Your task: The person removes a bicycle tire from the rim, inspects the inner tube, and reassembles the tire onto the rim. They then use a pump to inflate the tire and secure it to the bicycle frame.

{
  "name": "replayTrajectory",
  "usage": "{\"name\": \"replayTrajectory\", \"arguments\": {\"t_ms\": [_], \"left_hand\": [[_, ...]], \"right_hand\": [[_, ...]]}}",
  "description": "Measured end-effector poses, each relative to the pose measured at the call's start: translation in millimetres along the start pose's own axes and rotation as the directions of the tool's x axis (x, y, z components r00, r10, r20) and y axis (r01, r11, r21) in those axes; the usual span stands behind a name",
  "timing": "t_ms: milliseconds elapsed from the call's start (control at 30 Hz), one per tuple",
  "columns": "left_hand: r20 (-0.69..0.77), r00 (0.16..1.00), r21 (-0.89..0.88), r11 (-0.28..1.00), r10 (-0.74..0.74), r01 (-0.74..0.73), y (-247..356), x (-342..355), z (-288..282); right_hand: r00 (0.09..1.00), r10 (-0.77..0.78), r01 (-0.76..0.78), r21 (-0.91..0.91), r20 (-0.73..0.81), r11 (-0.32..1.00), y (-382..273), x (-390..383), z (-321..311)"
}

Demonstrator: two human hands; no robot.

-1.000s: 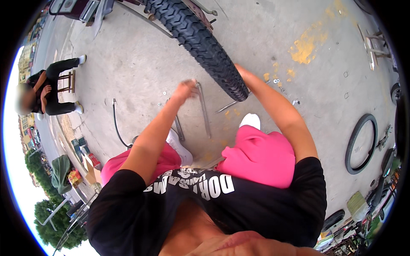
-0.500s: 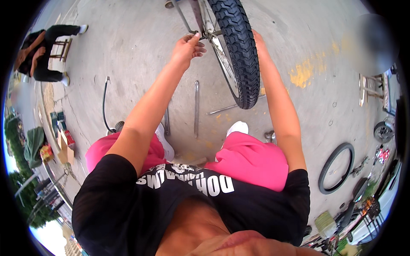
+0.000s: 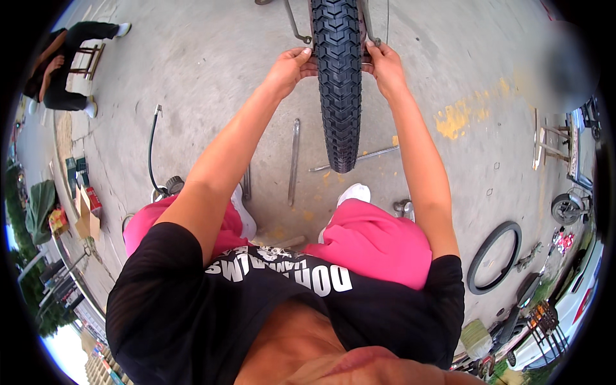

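Note:
A bicycle wheel (image 3: 339, 96) with a black knobby tyre stands upright in front of me, its tread facing me. My left hand (image 3: 289, 72) is closed at the wheel's left side near the hub, thumb on top, fingertips partly behind the tyre. On the opposite side, my right hand (image 3: 386, 69) grips near the hub, its thumb by the lower end of a metal stay (image 3: 367, 25). Another bent metal stay (image 3: 292, 22) ends just above my left thumb. The tyre hides the hub itself.
On the concrete lie a long metal bar (image 3: 294, 160), another bar (image 3: 248, 183) and a thin rod (image 3: 378, 153) behind the wheel's lower end. A hose (image 3: 151, 147) rises at left. A loose tyre (image 3: 513, 256) lies right. Someone sits on a stool (image 3: 95, 61) far left.
The wheel has turned from a slant to nearly straight on, its upper part shifting left. My right hand has come out from behind the tyre to the hub; my left hand has closed in.

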State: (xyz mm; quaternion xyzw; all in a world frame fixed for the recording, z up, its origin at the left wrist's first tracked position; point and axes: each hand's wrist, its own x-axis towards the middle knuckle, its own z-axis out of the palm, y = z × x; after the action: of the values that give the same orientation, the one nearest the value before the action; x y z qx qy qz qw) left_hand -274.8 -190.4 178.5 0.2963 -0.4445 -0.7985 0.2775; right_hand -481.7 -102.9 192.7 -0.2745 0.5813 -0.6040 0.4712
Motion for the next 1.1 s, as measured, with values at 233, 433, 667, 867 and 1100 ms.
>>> {"name": "replayTrajectory", "arguments": {"t_ms": [233, 433, 667, 867, 1100], "left_hand": [[-0.215, 0.974, 0.11, 0.993, 0.073, -0.05, -38, 24, -18], [0.04, 0.991, -0.289, 0.951, 0.128, -0.111, -38, 23, -20], [0.13, 0.971, -0.215, 0.961, 0.202, -0.171, -31, 11, -19], [0.138, 0.985, -0.045, 0.994, 0.1, -0.094, -10, -7, -7], [0.291, 0.952, -0.182, 0.982, 0.098, -0.046, -21, 9, -39]], "right_hand": [[1.0, 0.013, -0.012, 0.062, -0.017, 0.998, 6, -8, 7], [0.993, -0.017, 0.005, -0.106, -0.119, 0.994, 12, -5, 7], [0.988, -0.047, 0.043, -0.025, -0.146, 0.999, 17, -29, 17], [0.989, -0.058, 0.058, -0.006, -0.138, 0.998, 19, -39, 19], [0.994, -0.057, 0.046, -0.117, -0.09, 0.992, 21, -38, 19]]}}
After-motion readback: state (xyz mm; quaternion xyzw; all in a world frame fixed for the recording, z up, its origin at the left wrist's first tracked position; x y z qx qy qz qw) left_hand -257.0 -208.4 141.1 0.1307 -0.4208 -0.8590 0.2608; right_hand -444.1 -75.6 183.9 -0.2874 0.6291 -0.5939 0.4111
